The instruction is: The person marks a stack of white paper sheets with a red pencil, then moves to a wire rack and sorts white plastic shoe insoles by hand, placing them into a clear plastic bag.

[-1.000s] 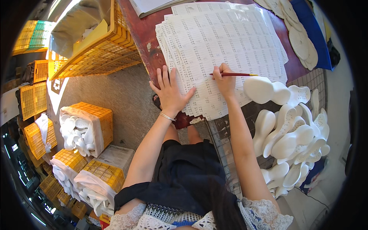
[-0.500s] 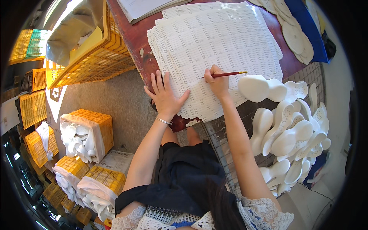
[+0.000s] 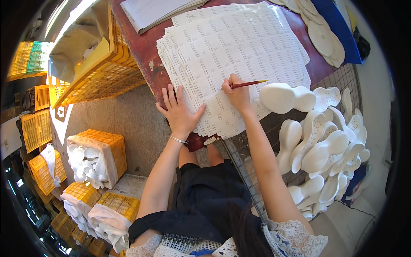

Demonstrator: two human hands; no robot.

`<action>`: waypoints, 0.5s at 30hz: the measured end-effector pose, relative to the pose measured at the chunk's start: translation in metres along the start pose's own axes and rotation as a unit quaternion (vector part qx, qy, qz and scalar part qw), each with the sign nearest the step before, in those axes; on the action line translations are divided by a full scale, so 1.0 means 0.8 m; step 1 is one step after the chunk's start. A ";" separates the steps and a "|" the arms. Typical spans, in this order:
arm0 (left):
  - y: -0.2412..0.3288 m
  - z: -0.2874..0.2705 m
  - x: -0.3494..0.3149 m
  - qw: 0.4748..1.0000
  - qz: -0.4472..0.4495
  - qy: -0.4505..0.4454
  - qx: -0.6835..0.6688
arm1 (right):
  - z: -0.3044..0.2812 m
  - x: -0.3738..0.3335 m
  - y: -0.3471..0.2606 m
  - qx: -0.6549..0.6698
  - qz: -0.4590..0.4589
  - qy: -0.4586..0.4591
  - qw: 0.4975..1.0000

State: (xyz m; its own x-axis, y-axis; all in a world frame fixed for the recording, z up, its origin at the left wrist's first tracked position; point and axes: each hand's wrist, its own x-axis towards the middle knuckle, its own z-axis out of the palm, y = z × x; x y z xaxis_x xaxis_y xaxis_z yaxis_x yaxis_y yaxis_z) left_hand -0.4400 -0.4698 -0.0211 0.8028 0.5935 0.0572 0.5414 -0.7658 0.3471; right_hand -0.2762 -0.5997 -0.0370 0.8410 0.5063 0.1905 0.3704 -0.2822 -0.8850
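A stack of printed paper sheets [image 3: 239, 47], covered in rows of small marks, lies fanned out on a dark red table [image 3: 147, 51]. Flat on the left edge of the stack rests my left hand [image 3: 182, 113], fingers spread, partly over the tabletop. My right hand [image 3: 237, 94] grips a dark red pen [image 3: 250, 84] with a yellow end, its lower side against the paper. The writing tip is mostly hidden by my fingers. Just right of that hand, white shoe-insole-shaped pieces [image 3: 280, 97] overlap the sheets' corner.
More white sole-shaped pieces [image 3: 325, 150] are heaped on a wire mesh rack [image 3: 246, 167] at the right. A notebook [image 3: 154, 13] and beige flat pieces [image 3: 323, 40] lie at the table's far side. Yellow crates [image 3: 109, 141] stand on the floor to the left.
The view has shifted slightly, so the table and both hands appear a little further left. My right hand still holds the pen on the paper; my left stays flat.
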 end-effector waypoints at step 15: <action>-0.003 0.002 0.000 1.000 0.008 0.004 -0.004 | -0.036 0.014 0.021 -0.056 0.033 0.037 0.997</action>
State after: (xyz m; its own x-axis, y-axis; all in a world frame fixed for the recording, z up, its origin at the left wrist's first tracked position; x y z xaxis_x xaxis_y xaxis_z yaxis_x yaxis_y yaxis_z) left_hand -0.4413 -0.4685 -0.0232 0.8090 0.5836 0.0703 0.5271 -0.7732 0.3527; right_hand -0.2495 -0.6224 -0.0375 0.8901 0.4234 0.1684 0.3519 -0.4041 -0.8443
